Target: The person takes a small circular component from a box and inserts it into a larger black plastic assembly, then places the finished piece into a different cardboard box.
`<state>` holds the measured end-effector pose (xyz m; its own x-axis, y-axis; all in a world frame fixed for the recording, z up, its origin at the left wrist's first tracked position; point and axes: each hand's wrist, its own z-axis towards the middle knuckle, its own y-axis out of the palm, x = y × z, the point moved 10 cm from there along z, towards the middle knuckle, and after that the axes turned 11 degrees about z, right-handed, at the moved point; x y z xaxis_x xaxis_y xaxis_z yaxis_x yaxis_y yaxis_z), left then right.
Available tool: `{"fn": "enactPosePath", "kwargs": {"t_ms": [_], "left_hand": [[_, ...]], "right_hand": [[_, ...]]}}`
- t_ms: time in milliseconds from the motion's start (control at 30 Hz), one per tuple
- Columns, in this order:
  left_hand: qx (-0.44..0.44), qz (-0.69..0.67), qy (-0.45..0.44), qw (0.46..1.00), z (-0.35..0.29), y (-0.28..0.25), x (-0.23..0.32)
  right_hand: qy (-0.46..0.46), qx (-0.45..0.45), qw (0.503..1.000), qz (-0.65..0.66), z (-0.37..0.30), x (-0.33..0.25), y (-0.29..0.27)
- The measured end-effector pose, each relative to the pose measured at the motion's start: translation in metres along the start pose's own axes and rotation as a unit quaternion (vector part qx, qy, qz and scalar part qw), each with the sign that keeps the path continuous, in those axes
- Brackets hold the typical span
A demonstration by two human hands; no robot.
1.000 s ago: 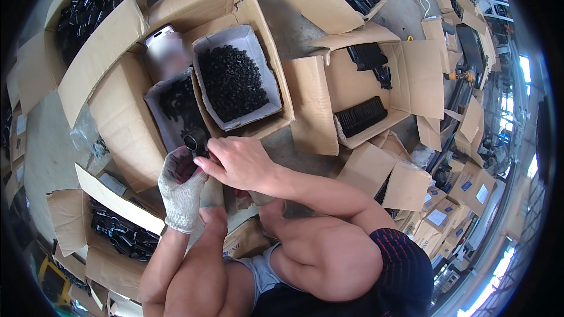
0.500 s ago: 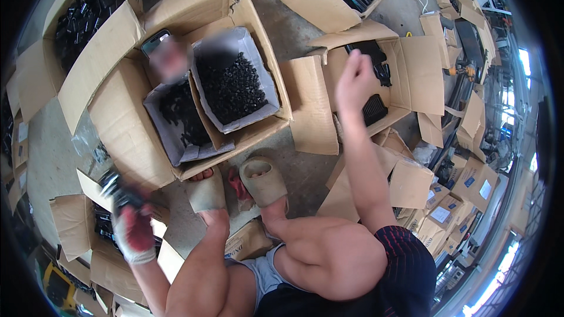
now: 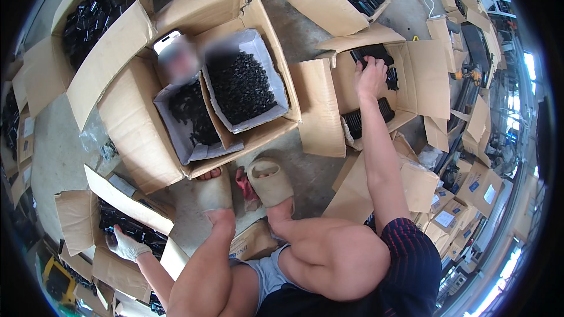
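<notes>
Right hand: the bare right hand (image 3: 371, 76) is resting inside the right-hand carton (image 3: 433, 76), palm down, fingers bending over a flat black part (image 3: 364, 53).
Right grip: fingertips are touching the near edge of that part; the view is not showing whether they are clamping it.
Part position: the flat black part is lying directly under and just beyond the right fingertips, at the carton's far end.
Beside right grip: smaller black pieces (image 3: 392, 79) are lying just to its right.
Below right grip: a row of black ribbed parts (image 3: 386, 110) is lying at the carton's near end, the forearm crossing in front.
Left hand: the left hand (image 3: 126, 245) is wearing a white knitted glove and is extending over the near side of the lower-left carton (image 3: 77, 217).
Left grip: its closure is impossible to tell, the fingers being partly hidden.
Beyond left grip: loose glossy black parts (image 3: 138, 229) are filling that carton.
Between grips: the middle carton (image 3: 132, 132) is standing ahead of both feet, its right lined tray (image 3: 286, 104) holding small black ring-shaped pieces (image 3: 241, 91), its left lined tray (image 3: 170, 132) holding black pieces (image 3: 194, 114).
</notes>
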<state>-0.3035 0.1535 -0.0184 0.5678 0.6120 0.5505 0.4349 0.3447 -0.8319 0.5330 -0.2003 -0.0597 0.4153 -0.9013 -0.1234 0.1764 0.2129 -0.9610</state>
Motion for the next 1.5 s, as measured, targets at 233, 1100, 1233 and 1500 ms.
{"fn": "enactPosePath", "kwargs": {"t_ms": [233, 1100, 1233, 1500], "left_hand": [[0.019, -0.04, 0.312, 0.949, -0.067, -0.008, 0.129], [-0.774, -0.091, 0.113, 0.616, -0.326, 0.134, 0.129], [-0.748, -0.079, 0.165, 0.638, -0.326, 0.137, 0.13], [-0.734, -0.101, 0.11, 0.663, -0.325, 0.133, 0.133]], "right_hand": [[0.057, -0.002, 0.979, 0.196, -0.043, -0.006, -0.002], [0.115, -0.502, 0.534, 0.671, -0.232, -0.312, -0.055], [0.098, -0.481, 0.578, 0.652, -0.229, -0.311, -0.053], [0.075, -0.456, 0.624, 0.63, -0.217, -0.312, -0.061]]}}
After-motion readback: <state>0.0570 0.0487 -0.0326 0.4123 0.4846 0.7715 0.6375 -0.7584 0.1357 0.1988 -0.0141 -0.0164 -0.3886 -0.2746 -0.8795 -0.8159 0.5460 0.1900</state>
